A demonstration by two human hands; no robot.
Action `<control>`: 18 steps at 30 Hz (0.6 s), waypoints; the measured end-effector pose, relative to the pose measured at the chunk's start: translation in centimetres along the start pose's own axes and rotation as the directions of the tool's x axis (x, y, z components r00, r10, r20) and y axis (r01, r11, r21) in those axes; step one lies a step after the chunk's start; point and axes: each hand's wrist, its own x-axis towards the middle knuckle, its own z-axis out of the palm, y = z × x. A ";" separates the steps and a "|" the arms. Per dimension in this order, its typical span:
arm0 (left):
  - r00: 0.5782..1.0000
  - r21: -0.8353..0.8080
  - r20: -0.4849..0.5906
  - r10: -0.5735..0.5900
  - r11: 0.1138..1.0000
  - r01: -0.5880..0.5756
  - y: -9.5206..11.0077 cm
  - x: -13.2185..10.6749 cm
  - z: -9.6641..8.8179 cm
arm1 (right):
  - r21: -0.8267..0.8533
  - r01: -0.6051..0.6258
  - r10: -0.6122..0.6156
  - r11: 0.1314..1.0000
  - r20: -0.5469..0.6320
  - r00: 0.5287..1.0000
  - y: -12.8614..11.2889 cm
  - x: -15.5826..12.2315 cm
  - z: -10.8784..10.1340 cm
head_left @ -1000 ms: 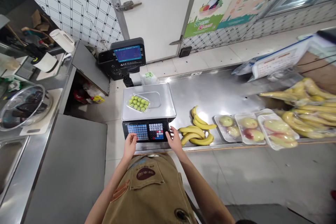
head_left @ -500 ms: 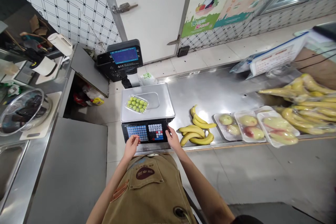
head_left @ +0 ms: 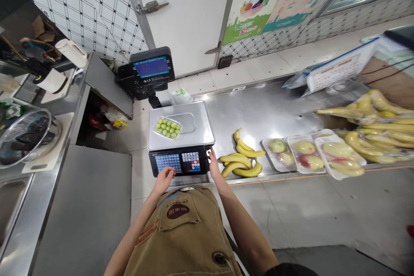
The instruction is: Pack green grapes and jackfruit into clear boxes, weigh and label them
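Note:
My left hand (head_left: 164, 180) is over the lower left edge of the scale's keypad (head_left: 177, 162), its fingers curled together; whether anything is pinched in them is too small to tell. At the right side of the weighing scale (head_left: 205, 124) my right hand (head_left: 213, 167) reaches up with its fingers stretched along the casing. A clear plastic tray of round green fruit (head_left: 168, 128) lies on the left half of the metal pan. The scale's display (head_left: 151, 67) stands on a post behind the pan, lit blue.
Loose bananas (head_left: 241, 164) lie just right of my right hand. Farther right are wrapped trays of mangoes (head_left: 305, 154) and bagged bananas (head_left: 378, 138) on the steel counter (head_left: 258, 110). A plastic bag (head_left: 180, 96) sits behind the pan. At left stands a sink counter with a clear bowl (head_left: 48, 133).
My right hand has moved slightly up along the scale's right side, its fingers straighter. My left hand has shifted a little to the right. The fruit tray stays on the pan.

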 end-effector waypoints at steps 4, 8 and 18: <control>1.000 -0.006 -0.006 0.003 1.000 -0.003 0.0 0.2 0.0 | -0.001 -0.062 0.062 0.998 -0.009 0.998 -0.7 1.2 0.2; 0.999 -0.024 -0.050 0.015 1.000 -0.017 1.0 1.1 0.2 | -0.043 -0.115 0.113 0.992 -0.038 0.993 -1.4 1.1 -0.8; 0.897 -0.172 -0.436 -0.075 0.985 -0.002 9.7 11.4 -0.6 | -0.135 -0.111 0.091 0.985 -0.146 0.985 -6.3 -2.3 -7.1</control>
